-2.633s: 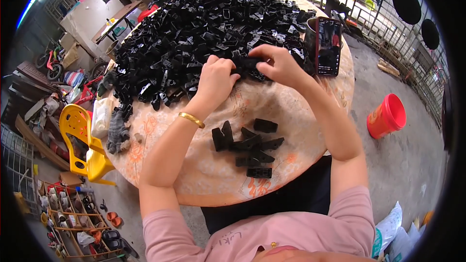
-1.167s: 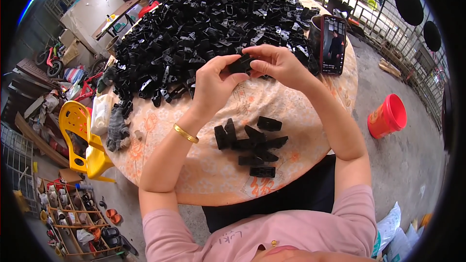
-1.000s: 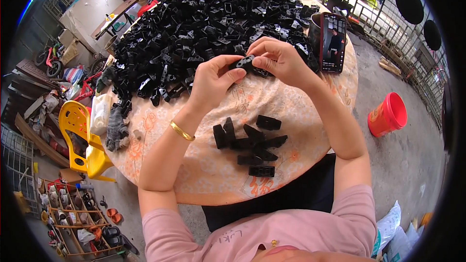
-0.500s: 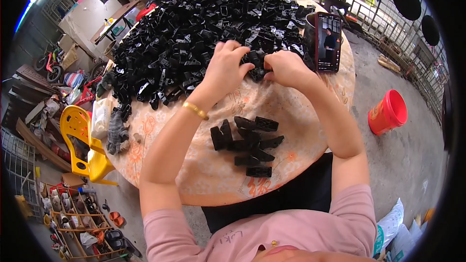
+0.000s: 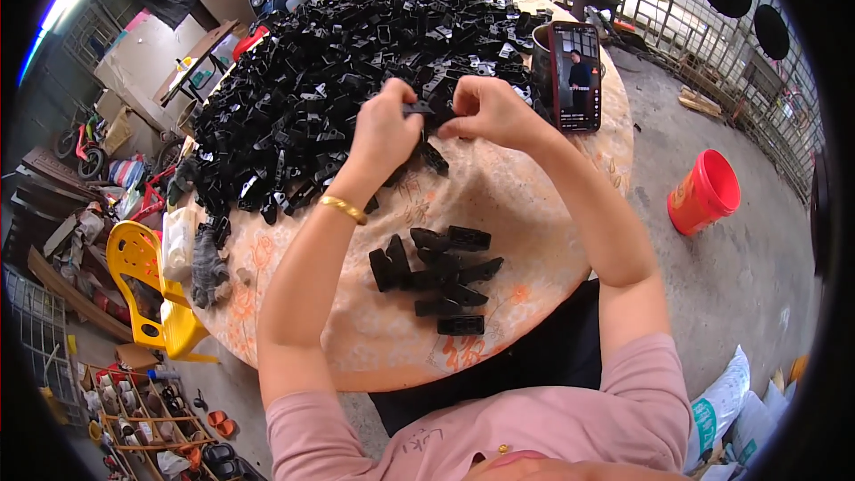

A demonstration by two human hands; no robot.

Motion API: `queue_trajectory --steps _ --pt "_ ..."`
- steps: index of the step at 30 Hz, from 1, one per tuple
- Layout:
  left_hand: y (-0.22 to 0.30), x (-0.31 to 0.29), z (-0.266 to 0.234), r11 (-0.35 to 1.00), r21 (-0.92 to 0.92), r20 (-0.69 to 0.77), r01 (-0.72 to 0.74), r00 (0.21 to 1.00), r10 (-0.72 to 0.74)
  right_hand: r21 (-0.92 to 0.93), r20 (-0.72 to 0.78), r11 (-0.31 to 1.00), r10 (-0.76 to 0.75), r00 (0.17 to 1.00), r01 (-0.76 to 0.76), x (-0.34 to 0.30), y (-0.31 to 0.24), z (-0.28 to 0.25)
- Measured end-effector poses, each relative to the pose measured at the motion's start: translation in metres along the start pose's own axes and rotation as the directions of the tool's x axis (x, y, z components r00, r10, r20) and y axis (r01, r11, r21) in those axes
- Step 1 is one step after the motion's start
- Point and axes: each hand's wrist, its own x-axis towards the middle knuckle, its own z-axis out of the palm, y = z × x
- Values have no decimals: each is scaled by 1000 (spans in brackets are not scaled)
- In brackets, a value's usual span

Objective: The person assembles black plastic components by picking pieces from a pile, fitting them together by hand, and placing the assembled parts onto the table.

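Observation:
At the near edge of a large heap of small black plastic parts (image 5: 303, 80), my two hands work close together. My left hand (image 5: 385, 129), with a gold bangle at the wrist, is closed on a black plastic part (image 5: 417, 110) that juts toward the other hand. Facing it, my right hand (image 5: 494, 113) has curled fingers and thumb brought in toward that part; what lies in its grip blends into the dark heap behind. Nearer to me, a small group of black plastic parts (image 5: 436, 274) lies loosely stacked on the patterned tablecloth (image 5: 329, 338).
A phone (image 5: 576, 77) stands upright against a dark container at the table's right. Beyond the edge are a red bucket (image 5: 704, 192) on the floor and a yellow chair (image 5: 147, 281) on the left. A grey glove (image 5: 210, 267) lies at the left rim.
The view has shifted slightly. Both hands have drawn together around a black part, which now shows in my left hand; its fingers were spread over the heap before.

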Motion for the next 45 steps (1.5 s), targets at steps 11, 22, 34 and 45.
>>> queue_trajectory --steps 11,22,34,45 --pt "3 -39 -43 -22 -755 653 655 750 -106 -124 -166 872 -489 857 473 -16 -23 38" --pt "3 -41 -52 -164 -733 680 661 721 -135 -326 -147 814 -546 825 481 -21 -29 34" --pt "16 -46 -43 307 -743 488 595 795 -362 -551 -51 671 -620 783 496 -27 -33 42" --pt "24 -49 -52 697 -568 659 438 749 67 -60 -242 983 -185 952 176 -1 2 18"
